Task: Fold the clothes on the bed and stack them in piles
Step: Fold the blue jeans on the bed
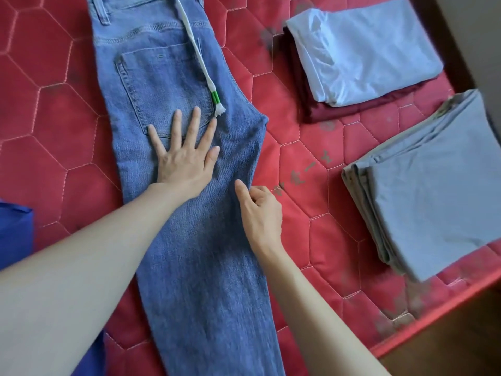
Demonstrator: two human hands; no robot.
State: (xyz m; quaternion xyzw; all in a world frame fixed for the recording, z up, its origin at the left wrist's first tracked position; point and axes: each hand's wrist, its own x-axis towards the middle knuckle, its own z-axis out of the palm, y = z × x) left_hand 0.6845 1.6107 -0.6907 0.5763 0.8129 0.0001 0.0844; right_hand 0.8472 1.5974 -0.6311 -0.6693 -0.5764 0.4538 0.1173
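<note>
Blue jeans (pixel 189 240) lie lengthwise on the red quilted mattress (pixel 40 118), folded leg over leg with a back pocket facing up. A white drawstring with a green tip (pixel 214 99) trails across them. My left hand (pixel 184 150) presses flat on the denim just below the pocket, fingers spread. My right hand (pixel 260 210) pinches the jeans' right edge near the crotch seam, fingers curled. At the right sit two folded piles: a white garment on a dark red one (pixel 360 50), and a grey and beige stack (pixel 433 191).
A blue cloth (pixel 13 234) lies at the mattress's left edge. The mattress's front right edge (pixel 439 324) runs diagonally, with dark floor beyond it. Bare mattress shows between the jeans and the piles.
</note>
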